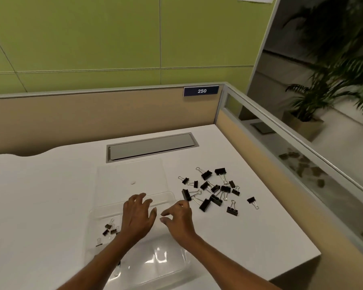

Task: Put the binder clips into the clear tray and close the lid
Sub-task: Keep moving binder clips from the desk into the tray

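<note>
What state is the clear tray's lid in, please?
Open: the lid lies flat behind the tray, a few binder clips uncovered inside.

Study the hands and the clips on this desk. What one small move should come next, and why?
Probably the right hand should reach right and pinch one of the loose black metal binder clips. Its fingers seem to hold nothing, most clips lie on the white desk, and only a few sit in the clear plastic tray.

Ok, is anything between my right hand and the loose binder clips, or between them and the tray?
Nothing visible. Only bare desk separates the right hand from the loose binder clips, and the clear tray is uncovered, its lid lying open behind it.
</note>
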### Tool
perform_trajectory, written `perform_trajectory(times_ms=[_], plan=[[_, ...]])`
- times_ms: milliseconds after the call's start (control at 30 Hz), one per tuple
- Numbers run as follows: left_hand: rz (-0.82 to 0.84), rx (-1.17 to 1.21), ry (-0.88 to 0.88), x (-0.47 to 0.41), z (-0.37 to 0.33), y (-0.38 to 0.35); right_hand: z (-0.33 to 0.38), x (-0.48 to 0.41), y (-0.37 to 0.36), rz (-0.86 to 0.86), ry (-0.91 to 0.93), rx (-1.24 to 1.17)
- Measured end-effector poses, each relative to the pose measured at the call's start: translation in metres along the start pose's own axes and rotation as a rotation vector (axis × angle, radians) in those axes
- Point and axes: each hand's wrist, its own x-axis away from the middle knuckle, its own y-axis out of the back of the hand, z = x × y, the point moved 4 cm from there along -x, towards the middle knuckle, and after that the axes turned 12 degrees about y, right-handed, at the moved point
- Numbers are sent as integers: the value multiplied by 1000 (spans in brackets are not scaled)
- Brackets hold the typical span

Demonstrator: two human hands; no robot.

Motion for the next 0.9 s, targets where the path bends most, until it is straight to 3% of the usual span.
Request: perform_trajectory(times_ms=[400, 900], plan=[[45, 59, -112, -47, -134, -49, -113, -18, 116, -172, -136, 75], [143, 30, -70, -90, -195, -108, -226, -43, 202, -340, -293, 194]])
